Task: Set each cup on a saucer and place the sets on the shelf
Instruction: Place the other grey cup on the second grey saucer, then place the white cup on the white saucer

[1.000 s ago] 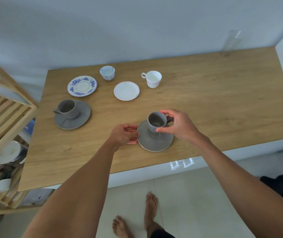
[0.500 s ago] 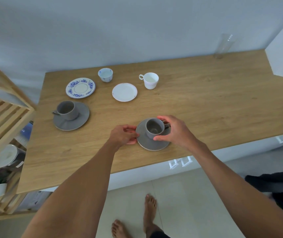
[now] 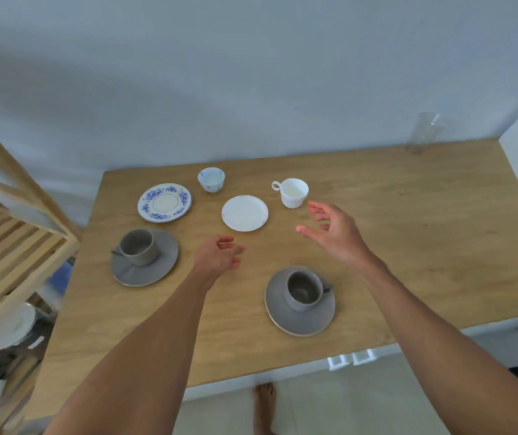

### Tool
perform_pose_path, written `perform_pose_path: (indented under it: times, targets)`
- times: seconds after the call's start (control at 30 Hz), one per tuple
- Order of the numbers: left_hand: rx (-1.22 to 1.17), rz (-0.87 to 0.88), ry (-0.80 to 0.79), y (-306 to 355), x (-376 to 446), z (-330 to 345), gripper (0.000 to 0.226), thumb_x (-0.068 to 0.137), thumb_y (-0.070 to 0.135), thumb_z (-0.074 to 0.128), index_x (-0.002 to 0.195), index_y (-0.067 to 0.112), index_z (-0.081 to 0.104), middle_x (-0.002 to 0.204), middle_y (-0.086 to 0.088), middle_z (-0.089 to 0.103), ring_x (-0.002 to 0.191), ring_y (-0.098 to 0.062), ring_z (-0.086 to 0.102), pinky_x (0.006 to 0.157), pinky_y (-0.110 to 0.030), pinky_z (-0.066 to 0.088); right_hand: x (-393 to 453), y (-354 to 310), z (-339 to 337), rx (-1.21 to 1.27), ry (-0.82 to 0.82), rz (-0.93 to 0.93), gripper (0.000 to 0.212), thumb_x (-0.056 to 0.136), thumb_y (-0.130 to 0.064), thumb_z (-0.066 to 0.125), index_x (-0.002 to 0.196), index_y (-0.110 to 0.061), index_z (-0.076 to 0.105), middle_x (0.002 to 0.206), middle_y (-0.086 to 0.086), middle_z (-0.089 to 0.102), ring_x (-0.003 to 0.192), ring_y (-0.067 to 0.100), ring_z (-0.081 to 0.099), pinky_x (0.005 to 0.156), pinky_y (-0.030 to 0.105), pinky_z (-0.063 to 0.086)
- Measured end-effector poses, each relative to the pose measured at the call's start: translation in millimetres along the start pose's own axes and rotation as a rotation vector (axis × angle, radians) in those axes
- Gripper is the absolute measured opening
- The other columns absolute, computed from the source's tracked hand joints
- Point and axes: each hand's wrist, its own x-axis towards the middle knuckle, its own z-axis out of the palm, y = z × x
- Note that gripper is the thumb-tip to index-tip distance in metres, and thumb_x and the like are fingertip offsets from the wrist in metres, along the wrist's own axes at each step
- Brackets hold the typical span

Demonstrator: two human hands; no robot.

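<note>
Wooden surface (image 3: 408,246) carries four cups and four saucers. Near right: a grey cup (image 3: 304,290) stands upright on a grey saucer (image 3: 300,321), handle pointing right. Left of centre: a second grey cup (image 3: 138,246) stands upright on its own grey saucer (image 3: 144,271), handle pointing left. Far side: a blue-patterned saucer (image 3: 164,202) lies bare, with a small blue-patterned cup (image 3: 211,179) just beyond it to the right, apart from it. A plain white saucer (image 3: 245,213) lies bare near the middle; a white cup (image 3: 294,192) with its handle to the left stands to the far right of it, not on it.

Left hand (image 3: 218,257) is above the surface between the two grey sets, fingers loosely curled, gripping nothing. Right hand (image 3: 334,232) is spread, fingers apart and empty, just near of the white cup and right of the white saucer; contact with either is not seen.

A wooden slatted shelf (image 3: 16,246) stands at the left edge of the surface; no set is seen on its top tier. A clear glass (image 3: 422,133) stands at the far right of the surface.
</note>
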Motion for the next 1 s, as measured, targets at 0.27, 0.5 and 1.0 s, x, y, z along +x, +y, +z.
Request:
perform_pose_path:
  times: [0.27,0.5,1.0]
  targets:
    - [-0.026,-0.023,0.127,19.4,74.3,-14.8,0.061,0.084,0.021,0.082,0.139,0.012,0.056,0.124,-0.005,0.067,0.09,-0.02,0.075,0.082,-0.038,0.064,103.0,31.5,27.1,-0.103,0.049,0.103,0.093,0.069,-0.039,0.091,0.148,-0.023,0.043,0.143,0.009,0.045,0.132,0.023,0.049,0.106,0.032,0.042]
    - [-0.029,-0.073,0.083,33.3,112.4,-13.8,0.046,0.086,0.009,0.079,0.13,0.014,0.066,0.117,-0.003,0.069,0.088,-0.024,0.078,0.076,-0.039,0.066,143.0,46.2,49.8,-0.103,0.004,0.158,0.096,0.072,-0.039,0.09,0.152,-0.023,0.039,0.144,0.007,0.042,0.131,0.022,0.047,0.097,0.027,0.037]
    - [-0.074,-0.067,-0.016,31.7,126.6,-17.5,0.042,0.085,0.003,0.079,0.126,0.013,0.07,0.117,-0.011,0.075,0.091,-0.028,0.079,0.076,-0.042,0.065,150.3,4.4,91.5,0.018,-0.28,-0.074,0.092,0.062,-0.033,0.096,0.144,-0.023,0.054,0.137,-0.005,0.059,0.118,0.014,0.063,0.097,0.037,0.057]
